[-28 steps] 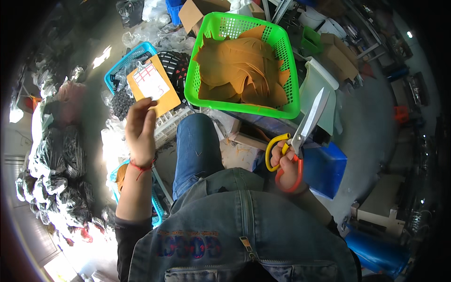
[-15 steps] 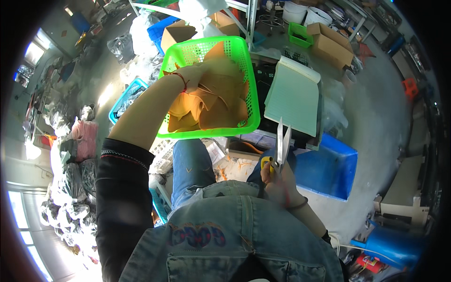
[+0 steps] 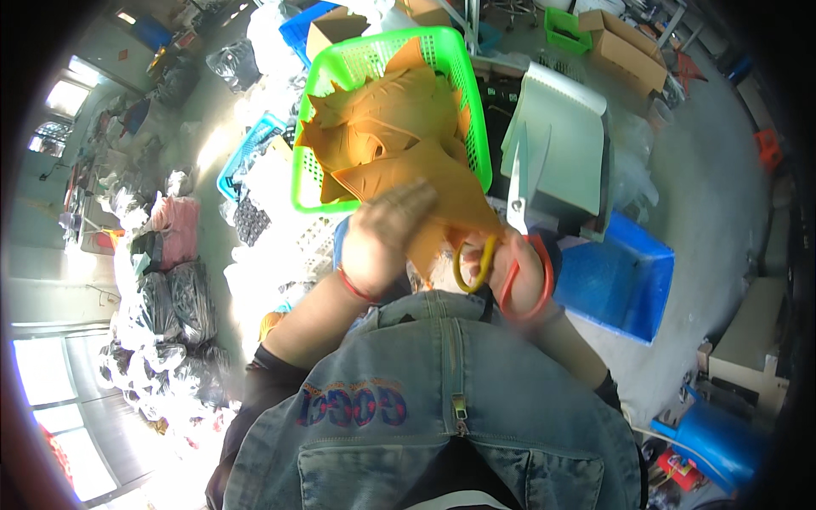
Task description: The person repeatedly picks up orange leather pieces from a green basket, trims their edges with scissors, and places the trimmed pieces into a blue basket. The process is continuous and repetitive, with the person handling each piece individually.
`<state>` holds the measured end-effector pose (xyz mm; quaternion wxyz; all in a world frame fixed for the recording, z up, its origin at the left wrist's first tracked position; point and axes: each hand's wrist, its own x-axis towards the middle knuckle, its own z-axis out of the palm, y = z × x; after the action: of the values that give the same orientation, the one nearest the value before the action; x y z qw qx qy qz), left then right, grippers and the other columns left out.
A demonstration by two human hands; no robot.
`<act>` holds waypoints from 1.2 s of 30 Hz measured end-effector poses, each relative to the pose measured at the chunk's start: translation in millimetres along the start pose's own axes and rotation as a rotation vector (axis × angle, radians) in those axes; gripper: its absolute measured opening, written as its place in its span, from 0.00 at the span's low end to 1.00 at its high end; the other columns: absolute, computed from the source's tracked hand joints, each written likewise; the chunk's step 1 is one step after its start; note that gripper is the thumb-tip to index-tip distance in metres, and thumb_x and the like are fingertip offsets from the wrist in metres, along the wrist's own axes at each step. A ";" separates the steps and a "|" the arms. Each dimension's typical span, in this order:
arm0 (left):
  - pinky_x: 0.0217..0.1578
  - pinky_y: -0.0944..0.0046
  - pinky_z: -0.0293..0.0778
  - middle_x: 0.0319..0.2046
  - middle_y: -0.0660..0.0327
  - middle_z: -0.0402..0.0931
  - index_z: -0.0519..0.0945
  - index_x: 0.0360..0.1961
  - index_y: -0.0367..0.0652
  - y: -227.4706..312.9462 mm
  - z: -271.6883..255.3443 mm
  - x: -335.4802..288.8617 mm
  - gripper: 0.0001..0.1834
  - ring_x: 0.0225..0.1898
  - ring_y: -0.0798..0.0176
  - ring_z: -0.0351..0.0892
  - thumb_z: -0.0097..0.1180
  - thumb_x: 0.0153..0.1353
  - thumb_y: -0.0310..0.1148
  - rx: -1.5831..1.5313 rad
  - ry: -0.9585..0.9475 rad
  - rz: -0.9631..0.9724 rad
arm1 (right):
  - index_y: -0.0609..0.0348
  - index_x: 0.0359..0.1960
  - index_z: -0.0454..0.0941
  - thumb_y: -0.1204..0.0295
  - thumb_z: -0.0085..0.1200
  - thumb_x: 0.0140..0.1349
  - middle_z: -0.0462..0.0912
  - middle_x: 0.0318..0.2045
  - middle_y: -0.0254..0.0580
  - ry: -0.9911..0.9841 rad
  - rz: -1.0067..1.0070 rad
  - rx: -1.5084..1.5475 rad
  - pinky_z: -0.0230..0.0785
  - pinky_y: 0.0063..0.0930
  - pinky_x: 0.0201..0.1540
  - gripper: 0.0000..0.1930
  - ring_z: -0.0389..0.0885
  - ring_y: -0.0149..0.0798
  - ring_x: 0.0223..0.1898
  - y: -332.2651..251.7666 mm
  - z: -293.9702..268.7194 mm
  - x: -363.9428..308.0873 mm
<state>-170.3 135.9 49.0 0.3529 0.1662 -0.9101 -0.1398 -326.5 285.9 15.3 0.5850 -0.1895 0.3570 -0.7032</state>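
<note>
A soft orange sheet piece (image 3: 442, 183) with pointed corners stretches from a bright green basket (image 3: 478, 127) toward my lap. Across its near left part lies my left hand (image 3: 382, 242), fingers stretched out and blurred by motion; its thumb is hidden. My right hand (image 3: 529, 276) is closed on a pair of scissors (image 3: 519, 191) with one yellow and one red handle loop, blades pointing away from me. The right fingertips meet the sheet's near right corner; whether they pinch it I cannot tell. More orange sheets (image 3: 374, 102) are heaped in the basket.
Right of the basket lies a pale green notepad (image 3: 557, 140) on a dark surface. A blue bin (image 3: 625, 280) stands below it on the right. A smaller blue basket (image 3: 246, 153) is to the left, with black bags (image 3: 189, 302) farther left and cardboard boxes (image 3: 625, 51) behind.
My left hand has come out of the basket toward me, and an orange sheet now extends over the rim. My right hand has moved up to the sheet with the scissors.
</note>
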 end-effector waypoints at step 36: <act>0.45 0.53 0.67 0.36 0.61 0.74 0.79 0.23 0.53 -27.0 68.6 63.2 0.10 0.45 0.50 0.70 0.60 0.34 0.31 -0.517 0.011 0.102 | 0.65 0.44 0.72 0.67 0.52 0.60 0.75 0.39 0.44 0.038 -0.527 -0.914 0.68 0.30 0.39 0.15 0.75 0.38 0.34 52.9 62.7 50.8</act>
<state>-256.0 95.4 27.8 0.3952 0.0252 -0.8494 -0.3490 -259.7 216.5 11.5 0.2394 -0.4960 0.5779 -0.6023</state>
